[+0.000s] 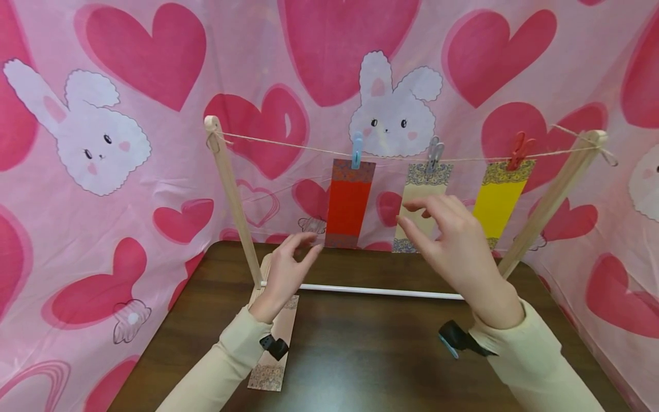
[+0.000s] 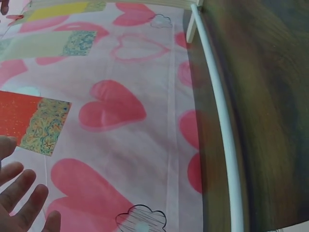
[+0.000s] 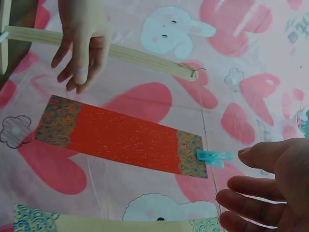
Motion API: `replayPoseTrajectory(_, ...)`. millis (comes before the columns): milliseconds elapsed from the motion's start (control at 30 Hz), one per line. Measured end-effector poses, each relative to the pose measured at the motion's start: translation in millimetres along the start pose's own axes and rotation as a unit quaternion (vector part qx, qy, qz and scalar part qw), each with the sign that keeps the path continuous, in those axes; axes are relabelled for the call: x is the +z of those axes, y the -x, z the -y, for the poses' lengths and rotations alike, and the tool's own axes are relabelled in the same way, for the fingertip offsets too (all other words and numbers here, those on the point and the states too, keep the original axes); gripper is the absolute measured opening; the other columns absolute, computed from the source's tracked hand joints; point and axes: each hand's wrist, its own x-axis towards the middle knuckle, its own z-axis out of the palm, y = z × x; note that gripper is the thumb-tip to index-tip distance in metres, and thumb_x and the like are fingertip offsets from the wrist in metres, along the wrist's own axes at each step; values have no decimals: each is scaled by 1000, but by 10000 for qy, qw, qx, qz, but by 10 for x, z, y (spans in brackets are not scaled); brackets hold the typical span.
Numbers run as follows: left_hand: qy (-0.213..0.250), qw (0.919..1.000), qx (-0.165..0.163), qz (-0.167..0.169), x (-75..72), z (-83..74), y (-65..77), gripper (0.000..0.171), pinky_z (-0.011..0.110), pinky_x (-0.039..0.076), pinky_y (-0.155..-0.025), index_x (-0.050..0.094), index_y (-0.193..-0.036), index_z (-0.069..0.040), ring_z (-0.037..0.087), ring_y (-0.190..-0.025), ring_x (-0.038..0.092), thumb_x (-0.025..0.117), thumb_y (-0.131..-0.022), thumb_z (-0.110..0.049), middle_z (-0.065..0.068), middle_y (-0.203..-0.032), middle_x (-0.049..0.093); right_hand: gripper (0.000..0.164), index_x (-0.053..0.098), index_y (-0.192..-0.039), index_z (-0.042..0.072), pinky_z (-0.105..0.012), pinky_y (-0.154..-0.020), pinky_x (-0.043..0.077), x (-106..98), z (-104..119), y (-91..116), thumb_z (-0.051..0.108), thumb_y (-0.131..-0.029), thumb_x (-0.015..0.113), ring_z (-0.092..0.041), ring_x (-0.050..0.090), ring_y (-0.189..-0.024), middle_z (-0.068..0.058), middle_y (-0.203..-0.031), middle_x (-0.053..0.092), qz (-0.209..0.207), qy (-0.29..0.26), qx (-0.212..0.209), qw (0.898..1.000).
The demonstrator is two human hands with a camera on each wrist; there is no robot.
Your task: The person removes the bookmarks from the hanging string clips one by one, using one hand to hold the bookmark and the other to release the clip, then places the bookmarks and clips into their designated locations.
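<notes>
Three paper strips hang from a string: a red strip point(image 1: 349, 209) under a blue clothespin point(image 1: 357, 150), a cream strip point(image 1: 407, 229) under a grey clothespin point(image 1: 434, 155), and a yellow strip point(image 1: 496, 200) under a red clothespin point(image 1: 520, 151). My left hand point(image 1: 288, 266) is raised left of the red strip's lower end, fingers loosely bent, holding nothing. In front of the cream strip hovers my right hand point(image 1: 458, 243), also holding nothing. The right wrist view shows its fingers near the blue clothespin point(image 3: 215, 156), apart from it. A pale pink strip point(image 1: 275, 349) lies on the table, partly hidden by my left wrist.
The string runs between two wooden posts point(image 1: 234, 206), joined low down by a white rod point(image 1: 381, 292). The frame stands on a dark wooden table point(image 1: 360, 355). A pink cloth point(image 1: 247, 51) with hearts and rabbits hangs behind. Something light blue point(image 1: 449, 347) shows beside the right wrist.
</notes>
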Motion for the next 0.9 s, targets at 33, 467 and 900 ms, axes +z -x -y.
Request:
replayPoseTrajectory(33,-7,10000,-5,-5,9,-6,-16,28,50,55,-90,75,-120,-8,23,-102,67,77,-96,-21,5,-111,73,29,72,-118,8,-41,-78,54,2,4,-25,13,-90,81,-23,62,-97,-6,-115,74,-5,0,-22,10000)
replayPoseTrajectory(467,222,9994,186,-178,86,8,-137,22,39,57,-86,77,-116,-10,19,-98,71,77,-96,-19,4,-106,76,26,74,-120,8,-40,-74,49,-17,132,-341,18,-96,76,-22,59,-95,-6,-112,74,70,-444,188,9988)
replayPoseTrajectory(900,399,9986,221,-253,116,-8,-185,16,27,56,-79,80,-110,-11,26,-90,72,79,-95,-17,3,-102,77,30,72,-126,7,-40,-86,48,63,122,-695,19,-99,73,-25,59,-105,-9,-119,73,18,-611,78,9981)
